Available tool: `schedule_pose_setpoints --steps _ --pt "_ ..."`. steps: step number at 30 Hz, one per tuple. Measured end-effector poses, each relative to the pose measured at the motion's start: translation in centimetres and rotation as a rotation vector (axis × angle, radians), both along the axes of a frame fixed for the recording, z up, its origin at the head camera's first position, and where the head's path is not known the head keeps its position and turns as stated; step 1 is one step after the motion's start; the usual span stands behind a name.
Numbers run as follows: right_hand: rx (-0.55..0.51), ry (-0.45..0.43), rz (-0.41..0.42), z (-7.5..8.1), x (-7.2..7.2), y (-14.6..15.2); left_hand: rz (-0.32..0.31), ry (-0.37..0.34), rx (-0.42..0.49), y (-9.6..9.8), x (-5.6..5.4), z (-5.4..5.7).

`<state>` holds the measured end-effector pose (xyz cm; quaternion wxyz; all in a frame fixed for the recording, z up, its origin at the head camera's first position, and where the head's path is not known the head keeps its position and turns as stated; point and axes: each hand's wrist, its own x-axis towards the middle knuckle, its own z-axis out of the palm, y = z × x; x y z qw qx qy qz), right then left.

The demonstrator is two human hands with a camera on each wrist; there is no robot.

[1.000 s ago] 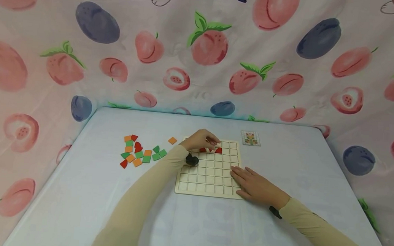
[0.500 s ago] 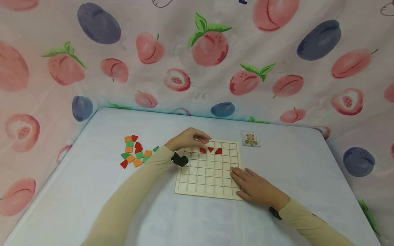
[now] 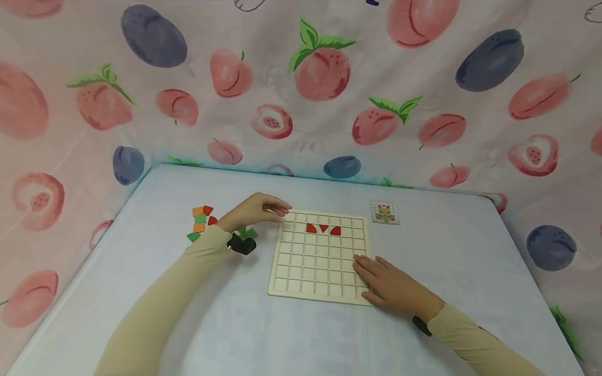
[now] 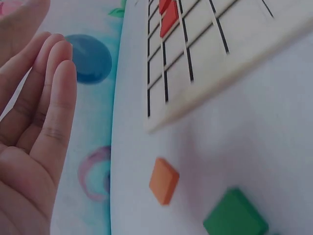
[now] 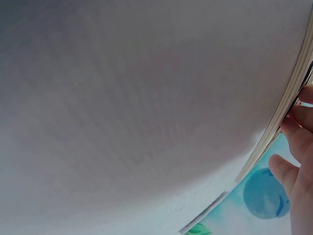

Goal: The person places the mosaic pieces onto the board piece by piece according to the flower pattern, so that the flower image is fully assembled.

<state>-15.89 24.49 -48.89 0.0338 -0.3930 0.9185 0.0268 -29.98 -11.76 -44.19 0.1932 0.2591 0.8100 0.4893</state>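
Note:
My left hand (image 3: 255,209) hovers over the table just off the board's upper left corner. In the left wrist view its fingers (image 4: 59,103) are extended and hold nothing. My right hand (image 3: 394,286) lies flat with its fingers on the right edge of the pale wooden grid board (image 3: 308,273). On the board's second row from the far side sit three red tiles: a rounded one (image 3: 311,228), a triangle (image 3: 324,228) and another rounded one (image 3: 335,230). An orange square tile (image 4: 164,181) and a green square tile (image 4: 235,215) lie below the left hand.
Several loose red, orange and green tiles lie left of the board, partly hidden by the left forearm; an orange tile (image 3: 199,227) shows among them. A small pattern card (image 3: 385,212) lies beyond the board's upper right corner. A fruit-printed cloth (image 3: 304,136) hangs behind the table.
My left hand has moved left from over the red tiles to beyond the board's left edge, leaving all three in view. The right hand has stayed in place.

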Motion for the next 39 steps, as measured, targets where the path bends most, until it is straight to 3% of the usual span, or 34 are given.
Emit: schedule_pose_setpoints --steps 7,15,26,39 --pt "0.015 -0.001 -0.008 0.0 0.0 0.2 0.123 -0.008 -0.003 -2.3 -0.1 -0.8" --pt "0.01 -0.006 -0.008 0.1 0.0 0.3 0.244 -0.012 0.002 -3.3 -0.9 -2.6" --pt "0.007 0.001 -0.005 0.1 0.0 0.2 0.247 -0.016 -0.147 -3.3 -2.7 -4.2" --pt "-0.024 -0.001 0.003 0.4 0.2 -0.1 0.222 -0.03 -0.193 -2.9 -3.3 -4.6"
